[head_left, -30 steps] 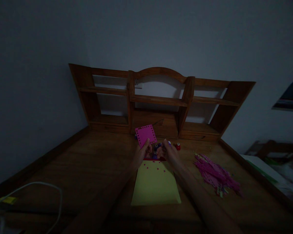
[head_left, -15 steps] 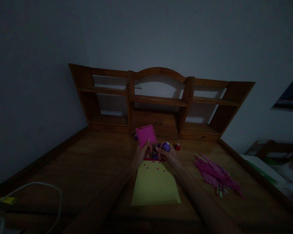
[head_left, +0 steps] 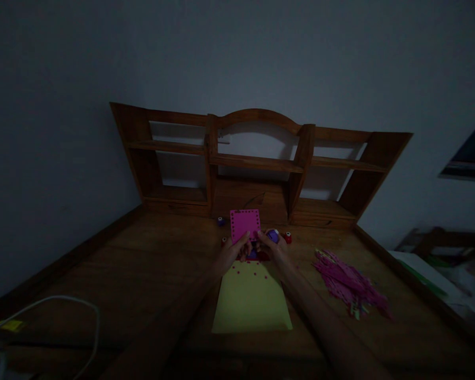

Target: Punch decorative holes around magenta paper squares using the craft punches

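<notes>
Apparently well along, the pink card (head_left: 244, 221) is punched along its sides and top, its half-hidden bottom edge impossible to judge, while the left hand (head_left: 236, 250) pinches it beyond the yellow paper (head_left: 253, 303) and the right hand (head_left: 274, 250) curls its fingers around a purple punch (head_left: 273, 235).

- Left hand (head_left: 233, 250): bare, with a slender thumb (head_left: 243, 238) that narrows toward its tip; the other fingers are partly hidden and too small to show nails or creases
- Right hand (head_left: 277, 251): bare too, similar in build, its finger detail blurred by the dim light
- Left forearm (head_left: 182, 309): bare, slim at the wrist, broader toward the elbow, its edges sinking into shadow
- Right forearm (head_left: 312, 309): bare, smooth in outline, tapering likewise, darkest near the lower border
</notes>
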A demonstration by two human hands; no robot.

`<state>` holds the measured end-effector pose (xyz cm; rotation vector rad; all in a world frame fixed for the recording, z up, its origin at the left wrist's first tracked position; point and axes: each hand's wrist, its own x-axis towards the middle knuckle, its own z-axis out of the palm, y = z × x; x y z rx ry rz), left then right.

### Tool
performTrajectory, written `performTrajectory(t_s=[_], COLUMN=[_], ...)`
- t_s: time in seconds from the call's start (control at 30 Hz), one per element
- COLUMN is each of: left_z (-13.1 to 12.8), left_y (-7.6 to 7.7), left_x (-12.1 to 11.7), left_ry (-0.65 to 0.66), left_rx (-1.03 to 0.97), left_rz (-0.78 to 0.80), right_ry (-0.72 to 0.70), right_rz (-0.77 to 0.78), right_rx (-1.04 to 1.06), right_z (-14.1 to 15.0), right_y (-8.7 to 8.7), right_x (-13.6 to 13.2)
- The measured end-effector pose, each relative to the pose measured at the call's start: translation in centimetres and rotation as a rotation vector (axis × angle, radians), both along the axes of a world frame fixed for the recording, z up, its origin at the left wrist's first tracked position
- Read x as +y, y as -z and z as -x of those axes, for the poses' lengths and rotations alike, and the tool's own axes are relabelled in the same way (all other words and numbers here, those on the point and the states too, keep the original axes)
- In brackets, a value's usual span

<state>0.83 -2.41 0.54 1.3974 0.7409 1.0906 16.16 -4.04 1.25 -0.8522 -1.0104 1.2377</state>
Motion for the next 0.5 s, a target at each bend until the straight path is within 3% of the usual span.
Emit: performTrajectory(t_s=[0.17,0.37,0.5], left_z=[-0.20,0.08,0.15], left_y=[0.38,0.20,-0.20], left_x=[0.01,0.02,-0.03], left_ry=[0.026,-0.104,-0.175], left_rx=[0.040,0.118,0.061], left_rz=[-0.040,-0.070,-0.066], right_ry=[0.102,0.158,0.234], right_rz=[-0.033,-0.079,-0.123], right_rx=[-0.050,-0.144,-0.201], right_z=[-0.11,-0.32,-0.42], right_y=[0.53,0.49,0.42], right_x=[0.19,0.17,0.28])
